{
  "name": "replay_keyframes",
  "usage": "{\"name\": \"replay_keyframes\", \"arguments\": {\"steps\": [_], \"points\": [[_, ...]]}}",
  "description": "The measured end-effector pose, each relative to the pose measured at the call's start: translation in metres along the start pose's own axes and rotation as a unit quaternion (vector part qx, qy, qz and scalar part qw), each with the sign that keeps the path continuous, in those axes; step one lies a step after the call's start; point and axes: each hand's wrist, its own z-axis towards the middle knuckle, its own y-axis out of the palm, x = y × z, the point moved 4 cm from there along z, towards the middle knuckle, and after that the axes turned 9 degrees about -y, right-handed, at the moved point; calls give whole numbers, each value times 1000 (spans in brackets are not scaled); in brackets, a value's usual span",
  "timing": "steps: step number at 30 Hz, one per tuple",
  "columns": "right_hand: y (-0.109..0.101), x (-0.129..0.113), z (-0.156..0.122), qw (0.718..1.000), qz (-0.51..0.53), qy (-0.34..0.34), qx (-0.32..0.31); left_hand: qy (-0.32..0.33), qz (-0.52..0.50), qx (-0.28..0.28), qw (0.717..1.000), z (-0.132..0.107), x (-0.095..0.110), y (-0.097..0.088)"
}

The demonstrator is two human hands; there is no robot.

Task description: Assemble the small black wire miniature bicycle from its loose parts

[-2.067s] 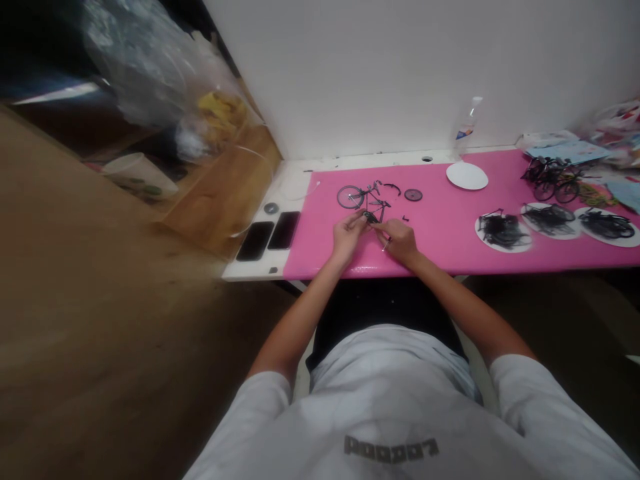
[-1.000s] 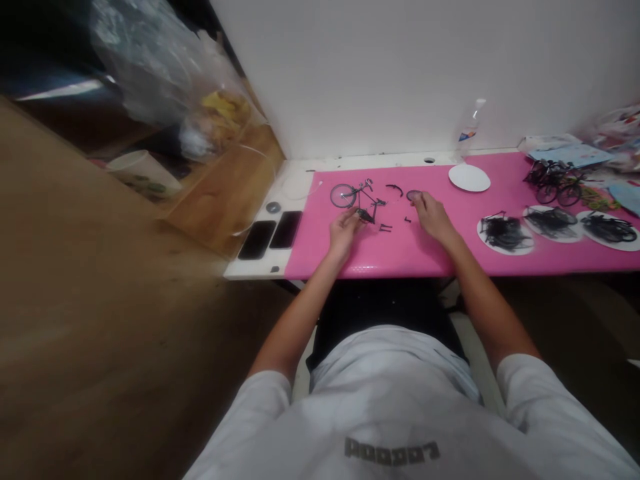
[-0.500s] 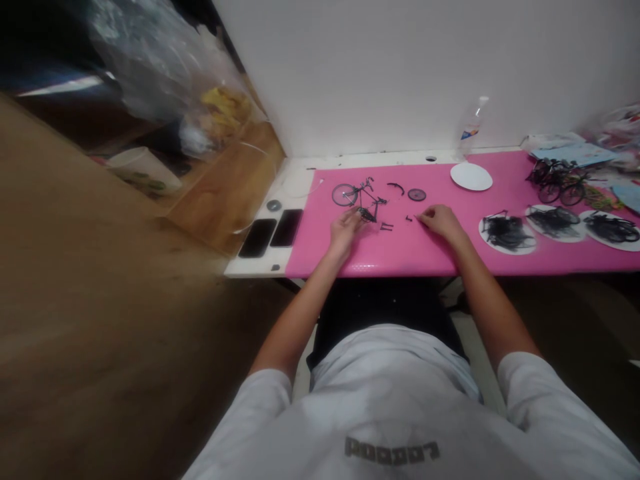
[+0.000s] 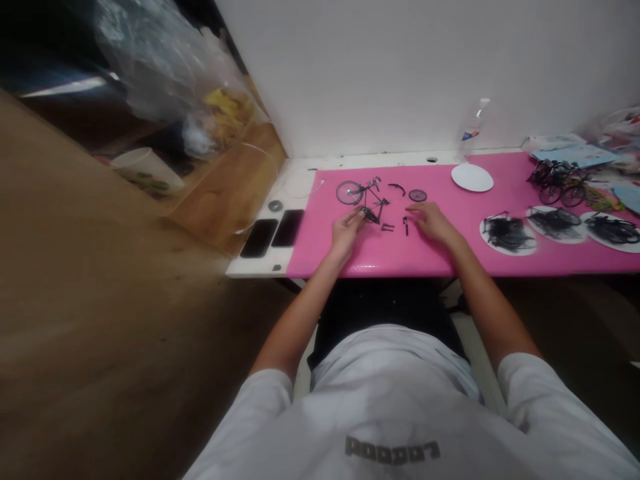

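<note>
A small black model bicycle (image 4: 364,199) with one wheel fitted lies on the pink mat (image 4: 450,257). My left hand (image 4: 347,233) pinches its lower frame, fingers closed on it. My right hand (image 4: 433,223) rests on the mat to the right, fingers stretched out toward a small black part (image 4: 405,225); it holds nothing that I can see. Another small black piece (image 4: 387,227) lies between my hands. A loose wheel (image 4: 417,195) and a curved black strip (image 4: 397,188) lie just beyond them.
Three white plates of black parts (image 4: 507,235) (image 4: 553,220) (image 4: 611,229) and some assembled model bicycles (image 4: 556,180) sit at the right. A bare white disc (image 4: 472,177) and a plastic bottle (image 4: 471,127) stand by the wall. Two phones (image 4: 273,233) lie left of the mat.
My right hand left the bicycle, reached out to the loose wheel, then drew back beside the small black part. My left hand has stayed on the bicycle frame.
</note>
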Motion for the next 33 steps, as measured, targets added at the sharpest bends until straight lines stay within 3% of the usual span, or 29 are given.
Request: {"name": "replay_keyframes", "arguments": {"steps": [3,8,21,33], "points": [[13,3,2,999,-2,-46,-24,-4,-1,6,1000,0,1,0],[26,7,4,997,-18,-50,-50,-3,-1,6,1000,0,1,-1],[25,17,4,999,-2,-35,-22,-17,17,-16,1000,-4,5,4],[32,27,1,999,-14,-37,2,28,21,-22,999,-4,12,4]]}}
